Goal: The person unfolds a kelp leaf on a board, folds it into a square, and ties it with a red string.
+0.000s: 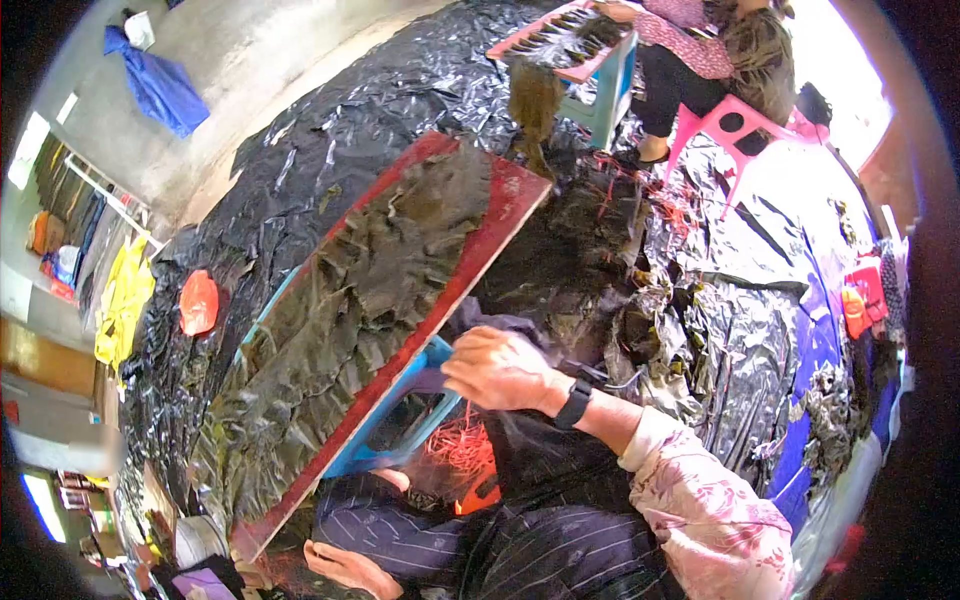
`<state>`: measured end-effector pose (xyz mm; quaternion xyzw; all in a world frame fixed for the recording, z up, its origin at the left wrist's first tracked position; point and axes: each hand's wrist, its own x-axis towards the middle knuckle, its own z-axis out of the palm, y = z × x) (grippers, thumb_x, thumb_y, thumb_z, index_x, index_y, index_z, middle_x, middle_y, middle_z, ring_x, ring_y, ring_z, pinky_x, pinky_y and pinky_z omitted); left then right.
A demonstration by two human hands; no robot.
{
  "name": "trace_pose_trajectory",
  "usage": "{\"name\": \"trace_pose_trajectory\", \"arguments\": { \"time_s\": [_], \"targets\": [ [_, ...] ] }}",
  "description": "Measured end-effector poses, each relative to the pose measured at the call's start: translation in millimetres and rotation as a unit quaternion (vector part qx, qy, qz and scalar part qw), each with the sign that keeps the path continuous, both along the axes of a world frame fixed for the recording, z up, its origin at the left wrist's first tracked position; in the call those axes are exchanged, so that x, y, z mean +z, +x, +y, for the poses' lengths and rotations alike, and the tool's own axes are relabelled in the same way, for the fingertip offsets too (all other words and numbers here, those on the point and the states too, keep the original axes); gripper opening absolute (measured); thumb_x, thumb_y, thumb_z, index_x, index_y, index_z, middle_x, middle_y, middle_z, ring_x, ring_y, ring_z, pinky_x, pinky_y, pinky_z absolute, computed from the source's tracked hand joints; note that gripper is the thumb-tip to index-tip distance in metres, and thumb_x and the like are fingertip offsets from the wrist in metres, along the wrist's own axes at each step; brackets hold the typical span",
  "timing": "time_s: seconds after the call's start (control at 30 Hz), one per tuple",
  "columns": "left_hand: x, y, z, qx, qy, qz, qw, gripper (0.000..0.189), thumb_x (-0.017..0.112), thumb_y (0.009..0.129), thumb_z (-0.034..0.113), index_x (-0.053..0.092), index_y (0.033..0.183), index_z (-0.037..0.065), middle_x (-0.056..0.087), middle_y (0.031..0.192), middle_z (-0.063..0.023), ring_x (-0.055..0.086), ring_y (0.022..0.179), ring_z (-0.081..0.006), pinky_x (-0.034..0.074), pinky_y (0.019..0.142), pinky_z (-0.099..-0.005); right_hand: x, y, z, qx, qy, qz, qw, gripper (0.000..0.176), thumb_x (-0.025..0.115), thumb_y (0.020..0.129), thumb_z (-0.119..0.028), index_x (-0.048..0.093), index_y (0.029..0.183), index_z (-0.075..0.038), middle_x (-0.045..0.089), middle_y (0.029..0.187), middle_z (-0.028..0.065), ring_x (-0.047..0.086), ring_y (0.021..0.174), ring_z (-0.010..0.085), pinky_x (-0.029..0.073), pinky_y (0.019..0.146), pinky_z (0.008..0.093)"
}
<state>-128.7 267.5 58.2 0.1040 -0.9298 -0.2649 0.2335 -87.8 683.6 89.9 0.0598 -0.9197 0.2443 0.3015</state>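
Observation:
My right hand [500, 368], with a dark watch on its wrist, is closed beside the right edge of a red board [512, 195]. Dark material shows behind its fingers; what they hold, if anything, is hidden. Flattened dark brown-green leaves [375, 270] lie along the board, which rests on a blue stool [415, 395]. My left hand [350, 568] is low in the view, near the board's bottom end and beside my striped dark trousers, its fingers stretched out and nothing visible in them.
Black plastic sheeting [350, 90] covers the floor. Beyond the board, a person [690, 50] works at another leaf-covered board [580, 72], near a pink stool [735, 135]. Orange-red strings [462, 450] lie beneath me. Dark leaves [580, 240] are heaped right of the board.

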Motion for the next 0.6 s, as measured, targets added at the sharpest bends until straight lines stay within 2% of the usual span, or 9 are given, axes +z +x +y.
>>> {"name": "trace_pose_trajectory", "arguments": {
  "time_s": [0.13, 0.2, 0.23, 0.33, 0.43, 0.47, 0.53, 0.57, 0.6],
  "targets": [
    [8, 1, 13, 0.012, -0.012, -0.006, 1.0, 0.041, 0.038, 0.105, 0.028, 0.05, 0.125, -0.006, 0.052, 0.123, -0.0228, 0.052, 0.112, -0.0359, 0.041, 0.097, -0.0441, 0, -5, -13, 0.024, -0.009, 0.001, 1.0, 0.024, 0.065, 0.083, -0.027, 0.055, 0.072, -0.008, 0.055, 0.071, 0.0064, 0.057, 0.077, 0.0253, 0.046, 0.075, 0.0371],
    [19, 4, 29, 0.016, 0.076, -0.017, 0.997, 0.047, 0.04, 0.104, 0.032, 0.049, 0.128, -0.008, 0.05, 0.131, -0.025, 0.048, 0.12, -0.0376, 0.037, 0.104, -0.0422, 0, -8, -14, 0.043, -0.017, 0.006, 0.999, 0.023, 0.065, 0.082, -0.027, 0.056, 0.072, -0.009, 0.055, 0.071, 0.0058, 0.057, 0.077, 0.0247, 0.046, 0.075, 0.0368],
    [16, 0, 23, 0.014, 0.016, -0.018, 1.0, 0.044, 0.039, 0.104, 0.029, 0.049, 0.125, -0.008, 0.052, 0.123, -0.0251, 0.051, 0.113, -0.0377, 0.04, 0.098, -0.0442, 0, -8, -13, 0.034, 0.003, -0.006, 0.999, 0.022, 0.065, 0.082, -0.027, 0.057, 0.071, -0.009, 0.055, 0.07, 0.0056, 0.058, 0.076, 0.0248, 0.046, 0.075, 0.0372],
    [11, 2, 21, -0.009, 0.065, 0.007, 0.998, 0.04, 0.04, 0.104, 0.03, 0.052, 0.12, -0.005, 0.053, 0.119, -0.0214, 0.051, 0.111, -0.034, 0.038, 0.099, -0.0416, 9, -9, -12, 0.027, 0.03, -0.029, 0.999, 0.017, 0.066, 0.081, -0.025, 0.061, 0.075, -0.01, 0.056, 0.069, 0.0052, 0.059, 0.073, 0.0256, 0.048, 0.073, 0.0387],
    [8, 4, 13, -0.022, 0.099, 0.005, 0.995, 0.036, 0.038, 0.104, 0.026, 0.052, 0.12, -0.003, 0.052, 0.117, -0.0191, 0.05, 0.112, -0.0311, 0.036, 0.1, -0.04, 8, -11, -13, 0.012, 0.02, -0.025, 0.999, 0.015, 0.069, 0.079, -0.021, 0.066, 0.084, -0.007, 0.065, 0.078, 0.0073, 0.064, 0.082, 0.0266, 0.05, 0.08, 0.0389],
    [21, 8, 19, -0.034, 0.147, -0.002, 0.989, 0.039, 0.034, 0.105, 0.028, 0.052, 0.122, -0.002, 0.053, 0.121, -0.0181, 0.049, 0.114, -0.0298, 0.036, 0.101, -0.0387, 13, -10, -12, 0.007, 0.024, -0.027, 0.999, 0.015, 0.07, 0.078, -0.019, 0.068, 0.086, -0.007, 0.067, 0.082, 0.0084, 0.065, 0.086, 0.0269, 0.05, 0.082, 0.0389],
    [5, 2, -24, -0.02, 0.301, -0.047, 0.952, 0.05, 0.033, 0.104, 0.041, 0.052, 0.125, -0.001, 0.053, 0.126, -0.0171, 0.048, 0.117, -0.0297, 0.035, 0.102, -0.0396, 21, -11, -10, 0.015, 0.019, -0.056, 0.998, 0.014, 0.071, 0.077, -0.016, 0.068, 0.086, -0.006, 0.069, 0.085, 0.0104, 0.065, 0.088, 0.0279, 0.051, 0.084, 0.0401],
    [0, 0, -42, -0.007, 0.304, -0.04, 0.952, 0.05, 0.033, 0.104, 0.041, 0.052, 0.125, -0.001, 0.053, 0.126, -0.0171, 0.048, 0.117, -0.0297, 0.035, 0.102, -0.0396, 22, -13, -9, 0.032, 0.012, -0.051, 0.998, 0.013, 0.071, 0.077, -0.015, 0.068, 0.086, -0.005, 0.068, 0.084, 0.0108, 0.065, 0.086, 0.0286, 0.051, 0.083, 0.0407],
    [-1, -5, -54, 0.058, 0.437, -0.065, 0.895, 0.057, 0.033, 0.102, 0.047, 0.051, 0.129, 0.0, 0.053, 0.129, -0.0165, 0.048, 0.119, -0.0301, 0.034, 0.103, -0.0404, 22, -15, -7, 0.045, 0.004, -0.047, 0.998, 0.013, 0.071, 0.076, -0.013, 0.068, 0.085, -0.005, 0.068, 0.083, 0.0112, 0.065, 0.084, 0.0293, 0.051, 0.081, 0.0412]
  ]
}}
